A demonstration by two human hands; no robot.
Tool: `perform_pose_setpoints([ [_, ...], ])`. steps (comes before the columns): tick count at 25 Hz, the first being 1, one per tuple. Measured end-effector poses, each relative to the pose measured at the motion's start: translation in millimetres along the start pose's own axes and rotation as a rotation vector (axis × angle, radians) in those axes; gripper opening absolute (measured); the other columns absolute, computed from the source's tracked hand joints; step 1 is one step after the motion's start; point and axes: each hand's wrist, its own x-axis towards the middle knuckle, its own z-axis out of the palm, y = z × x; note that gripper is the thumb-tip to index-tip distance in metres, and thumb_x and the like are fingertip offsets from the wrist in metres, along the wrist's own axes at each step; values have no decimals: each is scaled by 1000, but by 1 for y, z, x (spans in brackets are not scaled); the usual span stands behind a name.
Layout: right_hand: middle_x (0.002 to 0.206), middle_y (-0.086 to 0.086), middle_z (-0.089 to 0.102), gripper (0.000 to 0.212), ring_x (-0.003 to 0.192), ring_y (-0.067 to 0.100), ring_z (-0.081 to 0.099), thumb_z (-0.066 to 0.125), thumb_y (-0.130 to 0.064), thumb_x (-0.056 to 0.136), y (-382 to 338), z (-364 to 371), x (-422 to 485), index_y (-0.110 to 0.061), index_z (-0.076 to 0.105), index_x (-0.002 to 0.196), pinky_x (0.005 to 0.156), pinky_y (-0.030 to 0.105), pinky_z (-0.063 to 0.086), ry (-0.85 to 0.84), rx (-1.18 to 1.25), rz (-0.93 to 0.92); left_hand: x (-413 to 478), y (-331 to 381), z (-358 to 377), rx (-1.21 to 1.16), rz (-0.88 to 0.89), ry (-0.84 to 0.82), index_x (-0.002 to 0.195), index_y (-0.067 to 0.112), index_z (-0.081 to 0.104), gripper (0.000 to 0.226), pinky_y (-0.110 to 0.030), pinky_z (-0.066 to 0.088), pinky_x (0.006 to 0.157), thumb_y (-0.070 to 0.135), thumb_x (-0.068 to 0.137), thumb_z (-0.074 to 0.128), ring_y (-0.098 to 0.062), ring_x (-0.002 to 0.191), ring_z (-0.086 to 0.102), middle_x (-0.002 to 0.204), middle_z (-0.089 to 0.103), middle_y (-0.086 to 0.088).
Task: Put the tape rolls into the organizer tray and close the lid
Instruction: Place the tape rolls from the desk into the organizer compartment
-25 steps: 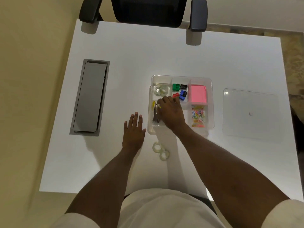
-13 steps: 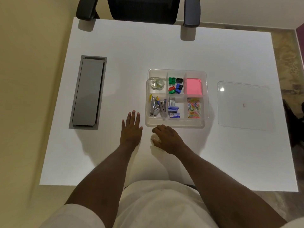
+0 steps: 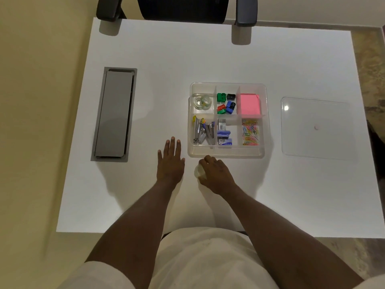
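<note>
The clear organizer tray [image 3: 227,152] sits mid-table with its lid off. Clear tape rolls [image 3: 201,102] lie in its far-left compartment. Just in front of the tray's near edge, my right hand [image 3: 216,176] curls over a clear tape roll [image 3: 198,171] on the table, fingers closed on it; most of the roll is hidden under the hand. Flat on the table to the left of it rests my left hand [image 3: 170,161], fingers spread, holding nothing. The clear lid [image 3: 314,127] lies flat to the right of the tray.
The tray's other compartments hold coloured clips, a pink note pad [image 3: 249,104], staplers [image 3: 204,131], staple boxes and paper clips. A grey cable box [image 3: 114,114] is set into the table at left. A black chair [image 3: 183,9] stands at the far edge.
My right hand came out of the tray and back to the table in front of it, then closed over a tape roll there. My left hand stayed flat.
</note>
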Motion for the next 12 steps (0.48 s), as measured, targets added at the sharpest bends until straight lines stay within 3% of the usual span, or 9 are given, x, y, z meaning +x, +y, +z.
perform_pose_setpoints([
  [6,132,7,62,60,114,25,61,71,-50,86,-2,-19,12,-16,55,132,98,39,52,147,50,-84,-2,-2,4,-25,3,55,166,23,-6,70,-53,4,132,43,110,31,-25,162,-12,174,-14,-4],
  [10,122,2,59,56,103,16,58,70,-50,84,7,-54,45,-20,52,128,87,32,55,294,61,-50,-3,-3,6,-31,8,89,166,23,-1,70,-53,9,132,43,108,32,-24,163,-7,175,-9,-4],
  [12,123,3,58,56,104,17,58,69,-47,86,13,-74,68,-19,51,130,88,33,55,328,39,-11,-3,-3,6,-18,7,106,167,22,2,71,-54,13,131,43,107,34,-25,163,-2,176,-4,-4],
])
